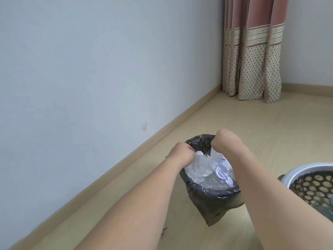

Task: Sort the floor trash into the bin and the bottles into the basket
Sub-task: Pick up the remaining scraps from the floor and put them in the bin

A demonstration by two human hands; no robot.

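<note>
A small bin lined with a black plastic bag [210, 197] stands on the wooden floor in the lower middle of the head view. Inside it lie crumpled white paper [223, 171] and thin clear plastic. My left hand [180, 153] grips the bag's rim on the left side. My right hand [228, 141] grips the far edge of the bag's rim, its fingers curled into the black plastic and pulling it up. At the right edge sits a white basket [310, 169] with a dark honeycomb wall; what lies in it is hard to make out.
A pale blue wall with a wooden skirting board [108, 171] runs along the left. A pink and dotted curtain [252, 65] hangs to the floor in the far corner. Bare wooden floor [243, 120] stretches behind the bin.
</note>
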